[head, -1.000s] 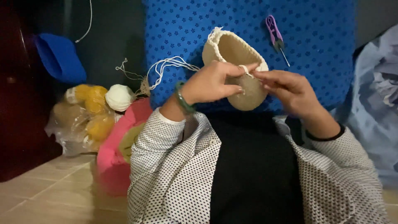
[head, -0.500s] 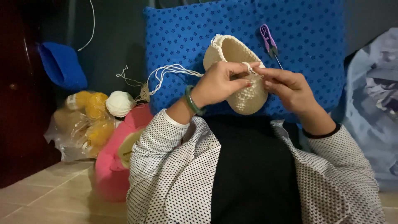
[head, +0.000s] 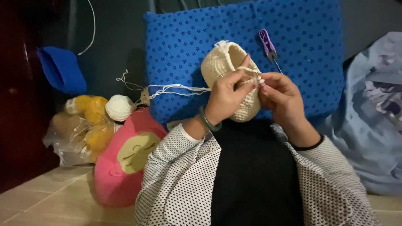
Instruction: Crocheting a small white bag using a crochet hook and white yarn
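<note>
Cream crocheted piece (head: pixel 228 62), cup-shaped and ribbed, with a frayed upper edge, is sitting between both hands above the lap, in front of the blue cushion (head: pixel 184 46) with its small dark print. The left hand (head: pixel 226 98) is closing around the near side of the piece, fingers curled tight on it, a green bangle (head: pixel 208 121) showing at the wrist. The right hand (head: pixel 281 95) is pinching the rim with fingertips pressed narrow; whether it is holding a hook cannot be told. A cream strand of yarn (head: pixel 176 88) is running left from the piece toward a white ball of yarn (head: pixel 119 107), which is lying beside yellow balls in a clear bag (head: pixel 90 125). Purple snips (head: pixel 268 44) are resting on the cushion, just above the right hand. A pink plush toy (head: pixel 125 157) is leaning near the left sleeve.
</note>
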